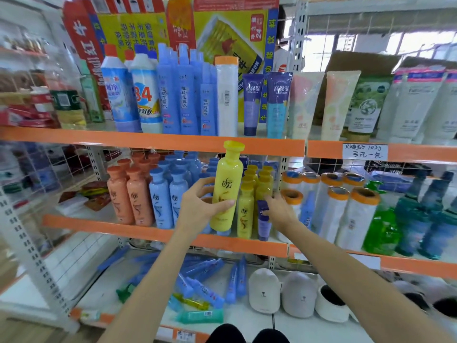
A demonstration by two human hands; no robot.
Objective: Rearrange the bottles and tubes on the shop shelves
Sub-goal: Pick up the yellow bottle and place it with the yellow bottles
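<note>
Left hand (197, 206) holds 1 tall yellow plastic bottle with a yellow cap (227, 186) upright in front of the middle orange-edged shelf (163, 233); right hand (279, 211) is on 1 small purple tube (263, 219).
Left fingers (222, 203) curl round the bottle's lower body, thumb behind. Right fingers pinch the purple tube's top, tube standing on the middle shelf just right of the yellow bottle row (252, 191); exact count there unclear. Front row of that shelf: 2 orange bottles (131, 196), 2 light blue bottles (168, 199). Top shelf: 2 purple tubes (265, 102). Bottom shelf: loose blue tubes (205, 288), 1 green tube (200, 316).
</note>
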